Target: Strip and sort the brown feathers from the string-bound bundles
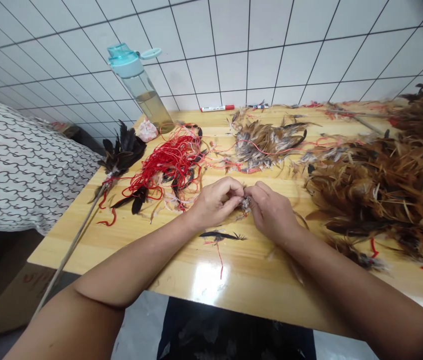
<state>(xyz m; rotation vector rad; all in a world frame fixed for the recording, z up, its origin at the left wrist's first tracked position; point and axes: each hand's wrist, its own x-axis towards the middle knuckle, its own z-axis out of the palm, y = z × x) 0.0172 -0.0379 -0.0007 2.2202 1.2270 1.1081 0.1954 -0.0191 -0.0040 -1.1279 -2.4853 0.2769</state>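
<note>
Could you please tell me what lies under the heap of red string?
Dark feathers and the table show at its edges; the red string hides whatever is beneath its middle.

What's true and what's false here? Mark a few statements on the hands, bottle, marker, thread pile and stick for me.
1. The left hand and right hand both pinch a small feather bunch. True.
2. The bottle is empty. False: it is partly filled with liquid.
3. The red-capped marker lies along the table's far edge. True.
4. The stick lies right of the red thread pile. False: it lies left.
</note>
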